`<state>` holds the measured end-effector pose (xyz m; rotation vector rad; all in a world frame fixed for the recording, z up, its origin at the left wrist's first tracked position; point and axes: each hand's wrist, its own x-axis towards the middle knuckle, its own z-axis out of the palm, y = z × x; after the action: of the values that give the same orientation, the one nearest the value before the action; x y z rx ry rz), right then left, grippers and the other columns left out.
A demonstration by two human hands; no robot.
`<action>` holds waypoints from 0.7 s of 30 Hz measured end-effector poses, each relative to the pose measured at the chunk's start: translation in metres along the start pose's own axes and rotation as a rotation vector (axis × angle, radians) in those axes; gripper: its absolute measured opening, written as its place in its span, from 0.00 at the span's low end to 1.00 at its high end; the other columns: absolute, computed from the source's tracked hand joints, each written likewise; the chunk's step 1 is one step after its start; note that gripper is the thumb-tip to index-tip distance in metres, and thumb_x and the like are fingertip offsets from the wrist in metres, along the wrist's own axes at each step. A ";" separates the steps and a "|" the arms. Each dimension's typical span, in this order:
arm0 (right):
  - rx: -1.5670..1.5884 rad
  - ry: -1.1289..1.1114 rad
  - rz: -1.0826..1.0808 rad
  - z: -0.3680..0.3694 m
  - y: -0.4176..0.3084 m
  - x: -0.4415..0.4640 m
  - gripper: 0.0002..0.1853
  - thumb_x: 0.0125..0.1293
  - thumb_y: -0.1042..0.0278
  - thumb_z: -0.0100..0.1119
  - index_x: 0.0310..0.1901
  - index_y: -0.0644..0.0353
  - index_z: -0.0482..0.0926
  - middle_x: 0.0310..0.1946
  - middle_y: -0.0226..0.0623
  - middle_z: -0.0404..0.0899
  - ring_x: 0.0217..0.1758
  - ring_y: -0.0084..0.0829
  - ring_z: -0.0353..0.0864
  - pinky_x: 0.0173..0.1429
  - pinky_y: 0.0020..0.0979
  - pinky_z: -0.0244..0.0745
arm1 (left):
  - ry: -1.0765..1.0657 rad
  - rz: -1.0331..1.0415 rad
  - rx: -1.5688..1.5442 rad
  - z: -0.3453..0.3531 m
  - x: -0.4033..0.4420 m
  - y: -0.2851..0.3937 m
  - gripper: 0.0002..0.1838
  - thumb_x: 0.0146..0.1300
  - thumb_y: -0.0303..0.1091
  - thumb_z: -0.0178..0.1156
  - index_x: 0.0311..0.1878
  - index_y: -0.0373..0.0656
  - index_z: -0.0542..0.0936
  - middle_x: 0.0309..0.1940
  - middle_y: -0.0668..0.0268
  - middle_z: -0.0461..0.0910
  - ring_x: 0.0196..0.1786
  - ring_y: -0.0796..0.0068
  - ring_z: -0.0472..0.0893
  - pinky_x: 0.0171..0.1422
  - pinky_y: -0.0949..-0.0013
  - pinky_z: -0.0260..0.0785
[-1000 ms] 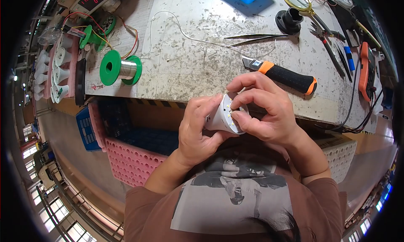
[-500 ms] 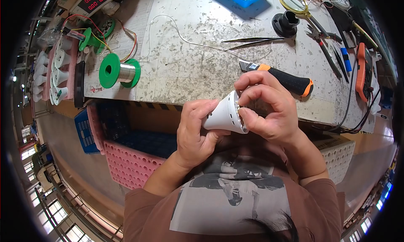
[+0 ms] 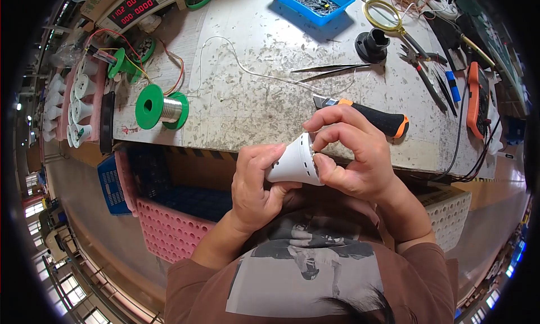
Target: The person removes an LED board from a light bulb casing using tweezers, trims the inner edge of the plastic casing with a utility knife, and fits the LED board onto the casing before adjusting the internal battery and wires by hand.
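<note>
A white cone-shaped lamp housing (image 3: 293, 164) with small dark slots round its wide end is held just off the table's front edge. My left hand (image 3: 254, 183) is wrapped round its narrow part and tilts it so the wide end faces right. At that wide end, my right hand (image 3: 360, 155) has its thumb and fingers bent in a pinch against the opening. Small parts show at the rim, but what the right fingertips hold is hidden. Beyond the right hand lies a cutter knife (image 3: 379, 119) with a black and orange handle.
A green solder spool (image 3: 151, 106) stands at left, below a power supply (image 3: 132, 9). Tweezers (image 3: 332, 70), a black round stand (image 3: 372, 45), a magnifier (image 3: 384, 15), pliers (image 3: 424, 79) and an orange meter (image 3: 477, 101) lie right. A blue tray (image 3: 311, 6) holds small parts. White housings (image 3: 81, 110) stand far left.
The camera view has shifted, so the bench things appear slightly lower. Both hands keep their hold at the lamp housing, which is turned a little, hiding more of its open end.
</note>
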<state>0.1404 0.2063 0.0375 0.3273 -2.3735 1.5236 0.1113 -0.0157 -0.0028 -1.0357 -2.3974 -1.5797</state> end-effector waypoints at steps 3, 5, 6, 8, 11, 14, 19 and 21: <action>0.015 -0.023 0.027 -0.002 -0.002 0.003 0.07 0.54 0.75 0.70 0.35 0.62 0.82 0.49 0.41 0.85 0.50 0.37 0.85 0.57 0.35 0.80 | 0.005 0.008 0.025 -0.003 0.000 -0.001 0.34 0.51 0.28 0.82 0.63 0.39 0.78 0.53 0.54 0.81 0.52 0.54 0.84 0.54 0.59 0.79; -0.009 -0.035 0.015 -0.004 -0.003 0.005 0.07 0.55 0.74 0.70 0.35 0.62 0.82 0.49 0.41 0.85 0.50 0.38 0.85 0.57 0.36 0.80 | 0.011 0.018 0.024 -0.003 0.001 -0.001 0.34 0.51 0.28 0.82 0.63 0.39 0.78 0.53 0.54 0.81 0.51 0.54 0.84 0.54 0.59 0.79; -0.010 -0.034 0.013 -0.004 -0.003 0.005 0.07 0.55 0.74 0.70 0.35 0.62 0.82 0.49 0.41 0.85 0.50 0.38 0.85 0.57 0.36 0.80 | 0.016 0.025 0.024 -0.004 0.001 -0.001 0.34 0.51 0.27 0.82 0.63 0.39 0.78 0.53 0.54 0.81 0.51 0.54 0.83 0.54 0.59 0.79; -0.014 -0.052 0.013 -0.005 -0.003 0.006 0.08 0.54 0.74 0.70 0.35 0.62 0.82 0.49 0.40 0.85 0.49 0.38 0.85 0.57 0.36 0.80 | 0.019 0.024 0.015 -0.003 0.001 -0.002 0.34 0.52 0.28 0.82 0.63 0.39 0.78 0.53 0.54 0.80 0.51 0.54 0.83 0.54 0.59 0.79; -0.001 -0.074 0.024 -0.007 -0.005 0.009 0.07 0.56 0.74 0.70 0.36 0.63 0.83 0.48 0.41 0.85 0.49 0.38 0.86 0.57 0.36 0.80 | 0.008 0.005 -0.012 -0.004 -0.001 -0.004 0.33 0.54 0.30 0.81 0.62 0.39 0.78 0.53 0.54 0.80 0.52 0.55 0.83 0.55 0.59 0.78; 0.052 -0.114 0.041 -0.012 -0.002 0.013 0.06 0.60 0.74 0.71 0.38 0.63 0.84 0.47 0.41 0.85 0.50 0.38 0.86 0.57 0.36 0.80 | -0.021 -0.052 -0.096 -0.006 -0.002 -0.008 0.32 0.58 0.36 0.80 0.63 0.38 0.78 0.54 0.55 0.80 0.55 0.58 0.82 0.59 0.61 0.76; 0.061 -0.075 -0.031 -0.018 0.005 0.017 0.08 0.63 0.72 0.72 0.43 0.62 0.86 0.45 0.40 0.86 0.49 0.40 0.87 0.55 0.36 0.81 | -0.001 -0.397 -0.674 -0.009 -0.010 -0.011 0.37 0.70 0.53 0.72 0.69 0.34 0.73 0.58 0.63 0.77 0.62 0.70 0.78 0.70 0.65 0.69; 0.038 -0.072 -0.018 -0.021 0.003 0.017 0.08 0.63 0.74 0.73 0.43 0.63 0.86 0.46 0.41 0.86 0.50 0.40 0.88 0.55 0.35 0.81 | 0.011 -0.442 -0.800 -0.008 -0.011 -0.009 0.38 0.71 0.53 0.72 0.71 0.35 0.71 0.62 0.61 0.76 0.65 0.70 0.77 0.71 0.65 0.69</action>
<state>0.1267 0.2261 0.0496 0.4172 -2.3919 1.5758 0.1118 -0.0295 -0.0109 -0.5460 -2.0816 -2.8089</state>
